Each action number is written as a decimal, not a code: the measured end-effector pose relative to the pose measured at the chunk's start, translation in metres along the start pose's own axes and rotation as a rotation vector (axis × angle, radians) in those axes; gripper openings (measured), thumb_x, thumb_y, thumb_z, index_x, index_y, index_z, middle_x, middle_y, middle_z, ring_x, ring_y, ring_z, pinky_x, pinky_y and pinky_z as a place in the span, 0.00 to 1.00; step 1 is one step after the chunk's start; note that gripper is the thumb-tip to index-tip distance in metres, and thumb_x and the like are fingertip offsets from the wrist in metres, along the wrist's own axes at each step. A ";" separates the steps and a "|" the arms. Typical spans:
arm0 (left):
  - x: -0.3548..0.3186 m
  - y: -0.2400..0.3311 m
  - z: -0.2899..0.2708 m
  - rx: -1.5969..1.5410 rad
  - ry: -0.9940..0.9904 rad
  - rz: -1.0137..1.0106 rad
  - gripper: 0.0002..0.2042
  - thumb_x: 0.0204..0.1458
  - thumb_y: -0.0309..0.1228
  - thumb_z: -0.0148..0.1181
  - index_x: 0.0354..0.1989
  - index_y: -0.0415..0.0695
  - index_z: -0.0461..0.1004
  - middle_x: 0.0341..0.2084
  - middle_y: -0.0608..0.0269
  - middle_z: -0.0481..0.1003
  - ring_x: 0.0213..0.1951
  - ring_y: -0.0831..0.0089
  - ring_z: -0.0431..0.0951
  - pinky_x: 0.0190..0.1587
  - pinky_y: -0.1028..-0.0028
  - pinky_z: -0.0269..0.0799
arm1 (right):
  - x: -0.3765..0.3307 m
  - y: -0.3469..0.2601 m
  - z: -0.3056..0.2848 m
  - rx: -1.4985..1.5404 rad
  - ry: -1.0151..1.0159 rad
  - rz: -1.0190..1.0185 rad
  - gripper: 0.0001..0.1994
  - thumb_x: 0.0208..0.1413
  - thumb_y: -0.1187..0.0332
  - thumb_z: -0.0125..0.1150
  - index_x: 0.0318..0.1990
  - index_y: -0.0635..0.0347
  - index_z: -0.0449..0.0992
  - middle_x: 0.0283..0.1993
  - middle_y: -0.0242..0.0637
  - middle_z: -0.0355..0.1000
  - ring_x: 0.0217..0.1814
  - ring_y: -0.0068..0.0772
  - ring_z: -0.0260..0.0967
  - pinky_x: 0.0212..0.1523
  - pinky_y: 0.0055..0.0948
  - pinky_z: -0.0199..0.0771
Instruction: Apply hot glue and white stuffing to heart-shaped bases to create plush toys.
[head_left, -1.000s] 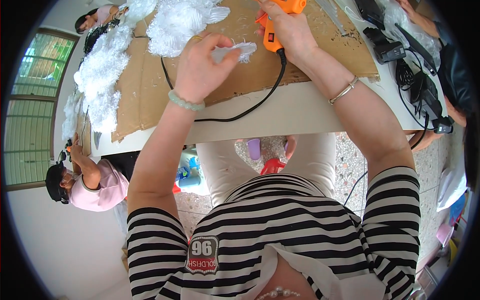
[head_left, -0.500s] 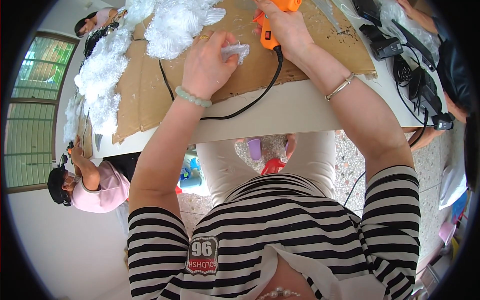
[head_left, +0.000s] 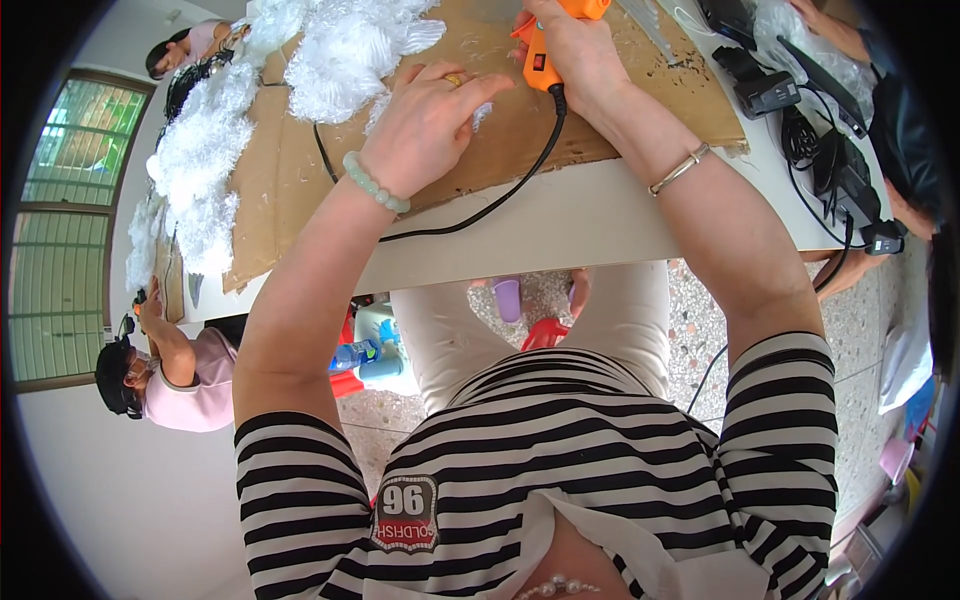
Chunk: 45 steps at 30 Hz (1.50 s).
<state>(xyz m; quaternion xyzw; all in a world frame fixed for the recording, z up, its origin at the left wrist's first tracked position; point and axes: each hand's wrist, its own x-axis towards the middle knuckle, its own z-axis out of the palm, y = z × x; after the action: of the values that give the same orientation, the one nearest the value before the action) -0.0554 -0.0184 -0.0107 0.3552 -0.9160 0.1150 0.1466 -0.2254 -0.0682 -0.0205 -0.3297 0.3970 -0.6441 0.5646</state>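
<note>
My right hand [head_left: 580, 55] is wrapped round the handle of an orange hot glue gun [head_left: 541, 62] at the top of the view. A black cord runs from its handle end, and its nozzle is out of view. To its left, my left hand [head_left: 425, 125] is palm down over the cardboard, fingers stretched out, the index toward the glue gun. A clear ridged plastic piece [head_left: 482, 115] shows partly from under it; the hand covers the rest. Just beyond lies a pile of clear, white-looking plastic pieces [head_left: 345, 60].
Cardboard [head_left: 280, 190] covers much of the white table [head_left: 520, 225]. More clear plastic pieces [head_left: 205, 140] heap at the left. Clear sticks [head_left: 648, 30] lie upper right, beside black adapters and cables [head_left: 840, 165]. A co-worker in pink [head_left: 190, 375] sits left; another person's arm shows right.
My left hand has turned palm down, moved slightly left and straightened its fingers; the clear piece it pinched is now mostly under it. My right hand and the glue gun have barely moved.
</note>
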 end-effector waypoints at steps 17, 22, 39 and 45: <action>-0.003 -0.014 -0.006 -0.532 0.019 -0.296 0.10 0.47 0.21 0.50 0.36 0.43 0.76 0.23 0.58 0.76 0.27 0.60 0.75 0.31 0.66 0.71 | -0.003 -0.004 0.002 -0.051 -0.025 0.026 0.10 0.55 0.64 0.57 0.35 0.62 0.73 0.26 0.34 0.69 0.22 0.27 0.67 0.20 0.27 0.67; 0.008 -0.019 -0.008 -0.442 -0.029 -0.272 0.08 0.49 0.27 0.53 0.37 0.43 0.76 0.22 0.58 0.76 0.25 0.65 0.75 0.30 0.70 0.70 | 0.003 0.004 -0.001 -0.041 -0.056 -0.036 0.09 0.55 0.65 0.56 0.37 0.61 0.73 0.26 0.33 0.69 0.22 0.27 0.67 0.21 0.27 0.68; 0.004 -0.019 0.006 -0.412 -0.001 -0.272 0.04 0.46 0.25 0.57 0.28 0.39 0.72 0.26 0.54 0.74 0.29 0.57 0.75 0.33 0.65 0.70 | 0.001 0.000 -0.002 -0.027 -0.099 0.034 0.11 0.55 0.62 0.58 0.38 0.61 0.74 0.27 0.33 0.69 0.22 0.26 0.66 0.21 0.26 0.69; 0.007 -0.027 0.002 -0.581 -0.099 -0.375 0.04 0.46 0.25 0.59 0.29 0.39 0.73 0.28 0.56 0.74 0.31 0.63 0.76 0.35 0.70 0.71 | -0.004 -0.003 0.000 -0.052 -0.080 0.016 0.11 0.55 0.62 0.58 0.38 0.61 0.73 0.27 0.33 0.69 0.23 0.27 0.66 0.21 0.27 0.69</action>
<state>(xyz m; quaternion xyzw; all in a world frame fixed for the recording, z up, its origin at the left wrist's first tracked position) -0.0422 -0.0430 -0.0069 0.4660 -0.8352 -0.1969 0.2155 -0.2258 -0.0640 -0.0177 -0.3666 0.3936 -0.6153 0.5763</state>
